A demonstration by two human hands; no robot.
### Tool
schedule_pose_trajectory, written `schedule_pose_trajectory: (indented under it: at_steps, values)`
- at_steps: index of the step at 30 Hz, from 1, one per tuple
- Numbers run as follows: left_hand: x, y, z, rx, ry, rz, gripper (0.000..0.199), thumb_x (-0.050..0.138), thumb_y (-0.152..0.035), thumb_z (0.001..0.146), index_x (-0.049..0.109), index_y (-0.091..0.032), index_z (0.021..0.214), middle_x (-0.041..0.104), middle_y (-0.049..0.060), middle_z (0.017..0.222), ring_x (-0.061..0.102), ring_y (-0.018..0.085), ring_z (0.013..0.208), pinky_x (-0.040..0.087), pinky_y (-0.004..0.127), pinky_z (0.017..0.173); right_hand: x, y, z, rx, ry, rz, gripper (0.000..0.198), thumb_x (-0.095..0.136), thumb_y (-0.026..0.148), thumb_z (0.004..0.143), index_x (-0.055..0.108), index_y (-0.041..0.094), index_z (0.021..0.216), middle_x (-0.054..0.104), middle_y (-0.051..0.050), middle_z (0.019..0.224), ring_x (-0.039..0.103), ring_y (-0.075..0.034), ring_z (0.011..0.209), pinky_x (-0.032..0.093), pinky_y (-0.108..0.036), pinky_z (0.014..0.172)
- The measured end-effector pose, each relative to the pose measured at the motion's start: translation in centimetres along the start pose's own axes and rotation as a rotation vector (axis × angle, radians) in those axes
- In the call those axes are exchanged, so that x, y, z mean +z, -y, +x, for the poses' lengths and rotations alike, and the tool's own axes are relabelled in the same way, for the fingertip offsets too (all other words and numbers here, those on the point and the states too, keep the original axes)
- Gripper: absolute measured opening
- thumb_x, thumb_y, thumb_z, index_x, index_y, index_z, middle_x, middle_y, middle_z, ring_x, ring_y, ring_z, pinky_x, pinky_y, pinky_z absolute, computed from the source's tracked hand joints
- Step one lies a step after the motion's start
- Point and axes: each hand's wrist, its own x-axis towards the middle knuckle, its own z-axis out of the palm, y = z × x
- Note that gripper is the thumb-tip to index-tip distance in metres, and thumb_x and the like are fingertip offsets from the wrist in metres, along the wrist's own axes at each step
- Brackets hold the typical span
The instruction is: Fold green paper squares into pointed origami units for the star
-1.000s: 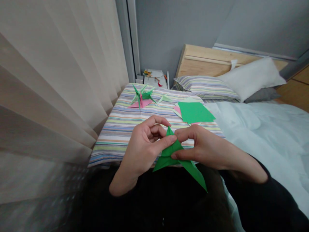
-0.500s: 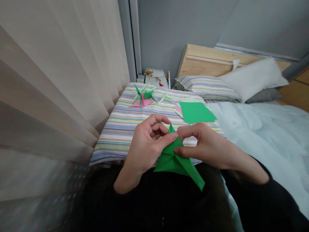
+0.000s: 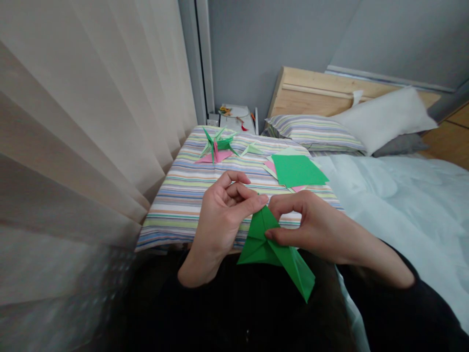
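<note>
A partly folded sheet of green origami paper [image 3: 262,234] is held up in front of my body, its narrow point upward and a long flap hanging down to the right. My left hand [image 3: 227,208] pinches the upper point between thumb and fingers. My right hand [image 3: 306,220] grips the paper's right side, thumb on the front near the central crease and index finger behind. Beyond my hands lies a stack of square paper [image 3: 302,170], green on top with pink and pale green edges showing. Folded paper pieces [image 3: 217,146] in green and pink sit at the far left of the striped cloth.
A striped cloth [image 3: 176,198] covers the surface before me. A pale green folded piece [image 3: 252,149] lies near the stack. The curtain [image 3: 110,122] hangs at left; the bed [image 3: 395,205] with pillows [image 3: 388,120] is at right. A small white stand [image 3: 236,117] holds small items behind.
The green paper has moved slightly down and right, tilting a little. My left thumb and fingers now sit at its very tip, while my right hand has lowered slightly with it.
</note>
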Motion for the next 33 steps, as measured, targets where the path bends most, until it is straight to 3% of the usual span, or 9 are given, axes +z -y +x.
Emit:
schedule_pose_trajectory:
  at_steps: [5, 9, 13, 19, 30, 33]
  values:
    - [-0.4, -0.3, 0.5, 0.076, -0.071, -0.061, 0.034, 0.092, -0.025, 0.071, 0.065, -0.018, 0.091, 0.065, -0.006, 0.064, 0.062, 0.009, 0.064, 0.049, 0.021, 0.068, 0.1, -0.4, -0.1, 0.008, 0.035, 0.022, 0.011, 0.070, 0.023, 0.084, 0.070, 0.020, 0.073, 0.066, 0.002, 0.076, 0.061, -0.018, 0.079, 0.045, -0.031, 0.077]
    - [-0.7, -0.3, 0.4, 0.021, 0.109, 0.085, 0.020, 0.084, -0.032, 0.082, 0.074, -0.015, 0.086, 0.069, 0.000, 0.077, 0.063, 0.010, 0.072, 0.048, 0.022, 0.068, 0.1, -1.0, -0.2, 0.018, -0.026, 0.017, 0.009, 0.072, 0.024, 0.083, 0.073, 0.020, 0.075, 0.071, 0.000, 0.079, 0.064, -0.021, 0.082, 0.048, -0.032, 0.080]
    - [-0.7, -0.1, 0.2, 0.034, 0.198, 0.247, 0.012, 0.078, -0.024, 0.086, 0.074, -0.016, 0.078, 0.065, -0.002, 0.071, 0.057, 0.010, 0.068, 0.046, 0.022, 0.067, 0.1, -0.9, -0.3, 0.013, -0.029, 0.027, 0.009, 0.071, 0.023, 0.083, 0.073, 0.021, 0.075, 0.073, 0.000, 0.078, 0.066, -0.021, 0.080, 0.049, -0.032, 0.078]
    - [-0.3, -0.4, 0.0, 0.096, 0.148, 0.323, 0.011, 0.076, -0.020, 0.083, 0.072, -0.017, 0.073, 0.066, -0.001, 0.070, 0.059, 0.012, 0.067, 0.048, 0.024, 0.065, 0.3, -0.9, 0.0, 0.042, -0.047, 0.048, 0.013, 0.069, 0.028, 0.085, 0.069, 0.020, 0.075, 0.071, -0.001, 0.081, 0.065, -0.022, 0.085, 0.048, -0.035, 0.083]
    - [0.3, -0.1, 0.0, 0.250, -0.063, 0.477, 0.012, 0.073, -0.023, 0.086, 0.071, -0.016, 0.076, 0.069, 0.000, 0.072, 0.064, 0.013, 0.069, 0.051, 0.023, 0.064, 0.7, -0.6, 0.0, 0.047, -0.031, 0.038, 0.016, 0.066, 0.024, 0.082, 0.058, 0.021, 0.069, 0.061, 0.002, 0.074, 0.056, -0.018, 0.077, 0.041, -0.032, 0.075]
    - [0.2, -0.4, -0.1, 0.244, -0.041, 0.474, 0.015, 0.071, -0.025, 0.088, 0.071, -0.016, 0.075, 0.069, 0.001, 0.072, 0.064, 0.014, 0.071, 0.053, 0.024, 0.069, 0.7, -0.9, 0.0, 0.041, -0.055, 0.054, 0.016, 0.065, 0.025, 0.083, 0.058, 0.021, 0.069, 0.062, 0.002, 0.074, 0.055, -0.018, 0.077, 0.041, -0.033, 0.074]
